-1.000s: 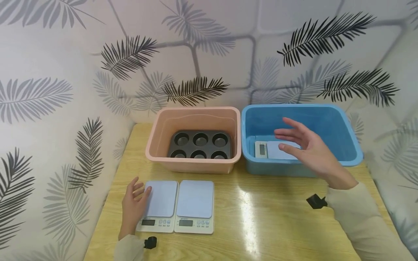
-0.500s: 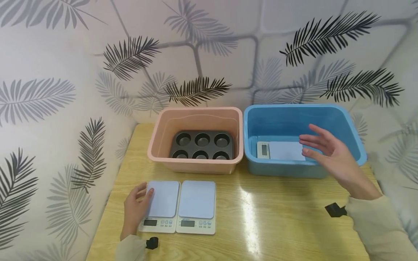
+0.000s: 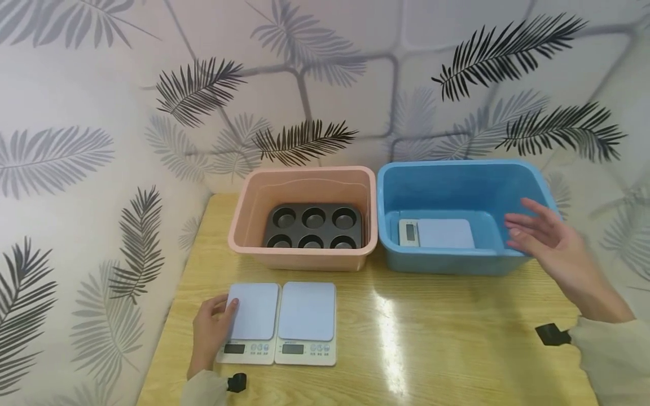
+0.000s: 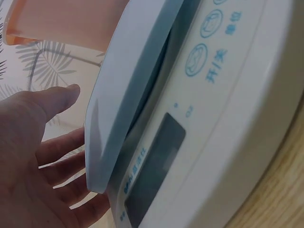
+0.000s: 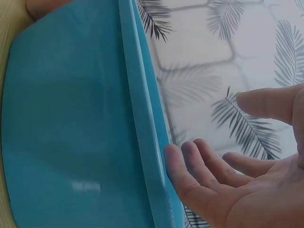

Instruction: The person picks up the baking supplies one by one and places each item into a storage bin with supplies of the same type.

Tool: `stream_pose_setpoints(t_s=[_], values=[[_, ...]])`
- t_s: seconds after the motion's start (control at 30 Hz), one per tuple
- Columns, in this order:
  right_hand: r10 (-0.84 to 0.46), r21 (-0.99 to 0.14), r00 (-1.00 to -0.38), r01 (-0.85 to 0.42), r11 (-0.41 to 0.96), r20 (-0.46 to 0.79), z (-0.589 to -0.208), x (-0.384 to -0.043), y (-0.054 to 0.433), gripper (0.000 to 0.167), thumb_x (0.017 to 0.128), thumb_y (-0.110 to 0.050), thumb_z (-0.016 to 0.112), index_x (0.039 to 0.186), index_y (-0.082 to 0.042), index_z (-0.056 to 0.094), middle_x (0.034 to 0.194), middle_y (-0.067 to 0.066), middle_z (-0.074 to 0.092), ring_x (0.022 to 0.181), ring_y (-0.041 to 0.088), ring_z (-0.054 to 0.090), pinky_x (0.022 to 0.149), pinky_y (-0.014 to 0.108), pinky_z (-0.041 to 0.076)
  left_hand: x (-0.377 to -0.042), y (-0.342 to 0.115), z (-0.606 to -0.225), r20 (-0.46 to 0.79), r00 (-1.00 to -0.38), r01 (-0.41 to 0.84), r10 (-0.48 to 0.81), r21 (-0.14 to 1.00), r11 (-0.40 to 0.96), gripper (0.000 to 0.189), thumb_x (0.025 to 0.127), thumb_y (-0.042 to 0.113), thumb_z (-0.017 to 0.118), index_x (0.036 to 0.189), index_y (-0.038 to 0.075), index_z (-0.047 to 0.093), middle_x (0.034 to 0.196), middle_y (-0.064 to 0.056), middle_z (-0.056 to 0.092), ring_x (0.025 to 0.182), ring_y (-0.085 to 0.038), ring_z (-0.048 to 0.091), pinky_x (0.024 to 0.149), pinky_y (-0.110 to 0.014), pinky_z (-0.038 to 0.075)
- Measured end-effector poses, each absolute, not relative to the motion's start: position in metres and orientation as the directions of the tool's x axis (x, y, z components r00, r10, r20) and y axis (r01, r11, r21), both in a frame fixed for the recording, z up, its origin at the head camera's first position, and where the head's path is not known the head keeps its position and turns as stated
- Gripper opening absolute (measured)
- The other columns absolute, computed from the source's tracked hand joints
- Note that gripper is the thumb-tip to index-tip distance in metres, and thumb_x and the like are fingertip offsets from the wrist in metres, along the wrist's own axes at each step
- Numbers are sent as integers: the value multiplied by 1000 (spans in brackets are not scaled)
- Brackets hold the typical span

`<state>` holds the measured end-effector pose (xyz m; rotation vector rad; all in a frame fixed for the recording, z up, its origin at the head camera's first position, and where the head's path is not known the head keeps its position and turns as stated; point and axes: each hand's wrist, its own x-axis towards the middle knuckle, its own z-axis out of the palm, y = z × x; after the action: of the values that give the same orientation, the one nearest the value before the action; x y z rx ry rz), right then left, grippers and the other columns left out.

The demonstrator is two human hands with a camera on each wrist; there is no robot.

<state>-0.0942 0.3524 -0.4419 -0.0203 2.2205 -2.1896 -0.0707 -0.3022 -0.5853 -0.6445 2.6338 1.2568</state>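
My left hand is at the left edge of a white kitchen scale. In the left wrist view its fingers reach the scale's side, partly hidden behind the platform, while the thumb stands apart. A second kitchen scale lies right beside the first, displays facing me. My right hand, holding nothing, hovers at the right end of a blue bin with fingers spread; in the right wrist view the fingertips overlap the bin's rim. Inside the blue bin lies another kitchen scale, turned sideways.
Left of the blue bin stands a pink bin with a dark muffin pan in it. Both bins stand at the back of the wooden table, near a leaf-patterned backdrop.
My right hand has moved right and slightly down, away from the scale in the blue bin. My left hand has settled closer against the left scale's edge. The scales and bins keep their places.
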Motion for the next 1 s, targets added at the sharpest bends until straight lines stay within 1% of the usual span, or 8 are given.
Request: stream_pose_setpoints(t_s=[0.17,0.37,0.5,0.63,0.7,0.8,0.93,1.0], values=[[43,-999,-999,-12,44,14,-444,-90,364,72,109,-1,61,173,-8,27,130,-22,70,112,-12,70,86,11,60,-71,-304,-588,-304,-893,-445,-331,697,563,55,111,36,64,151,0,55,156,-27,54,145,-46,52,118,-63,47],[110,-991,-994,-5,133,20,-448,-81,379,65,110,-6,62,170,-10,37,127,-26,69,112,-14,69,83,10,59,-72,-305,-594,-277,-901,-428,-333,697,575,50,110,30,65,148,-1,57,151,-29,58,142,-46,56,117,-63,48],[149,-997,-989,5,83,8,-452,-76,389,59,110,-6,62,166,-12,44,124,-22,72,109,-12,70,80,10,60,-73,-305,-595,-276,-901,-427,-334,696,577,48,111,27,64,147,-2,56,151,-30,58,141,-46,56,117,-63,48],[217,-988,-976,59,142,-27,-455,-71,394,57,110,-10,63,165,-16,48,117,-20,70,103,-13,69,78,8,58,-74,-305,-597,-281,-899,-433,-335,687,584,48,111,27,62,148,-2,54,152,-30,57,143,-46,54,118,-63,47],[248,-977,-968,82,199,-31,-457,-68,396,58,111,-11,63,166,-17,47,115,-19,68,101,-13,67,77,7,56,-74,-305,-597,-278,-899,-432,-337,685,587,48,112,27,61,148,-2,54,152,-30,57,143,-46,54,118,-63,47],[274,-986,-961,70,154,-25,-462,-66,400,54,110,-8,64,161,-20,53,111,-17,68,96,-10,68,76,7,56,-74,-305,-598,-279,-895,-439,-347,683,584,47,112,26,62,148,-2,54,152,-30,57,143,-46,54,118,-63,48],[317,-967,-948,92,236,-12,-468,-65,404,52,110,-7,62,158,-24,56,105,-21,65,92,-10,65,74,5,54,-74,-304,-599,-286,-890,-450,-356,679,580,47,112,27,62,148,-1,55,152,-29,57,143,-46,53,119,-63,47],[337,-943,-941,120,311,-9,-470,-65,405,51,110,-8,62,158,-24,57,103,-22,63,91,-10,63,73,5,54,-74,-304,-599,-288,-889,-453,-357,678,579,47,112,27,62,148,-1,55,152,-29,57,144,-46,53,120,-64,46]])
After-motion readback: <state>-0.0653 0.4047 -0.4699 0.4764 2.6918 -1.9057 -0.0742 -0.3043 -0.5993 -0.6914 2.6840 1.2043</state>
